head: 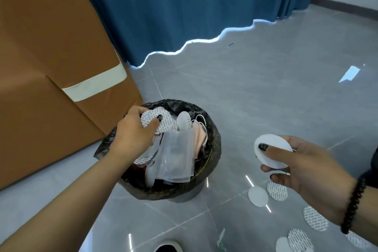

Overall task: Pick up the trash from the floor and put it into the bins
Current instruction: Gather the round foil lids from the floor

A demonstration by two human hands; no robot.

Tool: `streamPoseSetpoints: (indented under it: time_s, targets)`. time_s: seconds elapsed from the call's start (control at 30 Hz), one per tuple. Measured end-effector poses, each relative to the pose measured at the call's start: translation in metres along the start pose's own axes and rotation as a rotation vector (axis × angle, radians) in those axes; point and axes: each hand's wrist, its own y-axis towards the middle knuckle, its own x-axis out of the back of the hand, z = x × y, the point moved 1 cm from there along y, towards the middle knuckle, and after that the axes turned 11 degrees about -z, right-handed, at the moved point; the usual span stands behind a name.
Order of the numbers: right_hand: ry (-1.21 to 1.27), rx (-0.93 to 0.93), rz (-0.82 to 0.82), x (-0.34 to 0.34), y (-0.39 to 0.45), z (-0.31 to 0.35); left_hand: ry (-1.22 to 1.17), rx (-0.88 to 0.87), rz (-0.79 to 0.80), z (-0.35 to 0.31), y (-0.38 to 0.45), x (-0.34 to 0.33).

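Trash discs lie scattered on the grey floor (266, 92) below my right hand (302, 172), several printed (277, 191) and one plain white (258, 196). My right grip pinches a plain white disc (273, 150), thumb pressed on top, fingers curled beneath. My left hand (134, 131) reaches over the bin (212, 143), its grip closed on a printed disc (163, 121) above the black liner. Under that grip the bin holds clear plastic bags (176, 159) and more discs. A brown box (51, 67) stands just beside my left grip.

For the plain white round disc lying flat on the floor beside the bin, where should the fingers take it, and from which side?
Take the plain white round disc by its left rim, from above: it lies flat, and a patterned disc crowds its right edge.
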Motion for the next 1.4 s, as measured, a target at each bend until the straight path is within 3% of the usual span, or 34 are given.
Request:
streamPoseSetpoints:
  time_s: [0.17, 0.27, 0.33, 0.43, 0.57, 0.7, 0.83, 0.93, 1.03, 1.13, 1.3, 1.37, 1.4]
  targets:
    - [-0.04, -0.048, 0.042, -0.009, -0.001, 0.001, 0.261, -0.12, -0.077, 0.015, -0.006, 0.003]
    - [-0.058, -0.025, 0.064, -0.015, -0.001, 0.0, 0.164, -0.252, -0.108, -0.002, -0.027, 0.007]
    - [-0.074, 0.018, 0.099, -0.018, -0.003, 0.0, -0.042, -0.216, 0.044, -0.019, -0.044, 0.003]
    - [-0.102, 0.081, 0.136, -0.022, -0.005, 0.001, -0.403, 0.023, 0.364, -0.042, -0.073, -0.011]
    - [-0.084, 0.112, 0.131, -0.025, -0.005, 0.0, -0.552, 0.072, 0.512, -0.054, -0.094, -0.021]
    - [-0.079, 0.138, 0.143, -0.022, -0.001, -0.005, -0.573, 0.132, 0.406, -0.047, -0.089, -0.02]
    - [-0.187, 0.112, 0.14, -0.006, 0.01, -0.024, -0.412, 0.179, 0.078, -0.018, -0.059, -0.011]
    - [-0.41, -0.006, 0.204, 0.015, 0.021, -0.058, -0.199, 0.141, -0.062, 0.013, -0.041, -0.004]
    - [-0.699, -0.111, 0.266, 0.041, 0.03, -0.106, -0.037, 0.069, -0.085, 0.031, -0.037, -0.003]
    - [-1.052, 0.04, 0.342, 0.063, 0.034, -0.15, 0.018, 0.015, -0.098, 0.035, -0.043, -0.005]
    - [-1.579, 0.219, 0.683, 0.08, 0.023, -0.203, -0.013, -0.165, -0.118, 0.011, -0.059, -0.008]
    - [-1.729, 0.308, 0.691, 0.086, 0.018, -0.226, -0.016, -0.309, -0.073, -0.003, -0.072, -0.016]
    - [-1.77, 0.454, 0.67, 0.088, 0.014, -0.237, -0.013, -0.371, -0.038, -0.008, -0.08, -0.02]
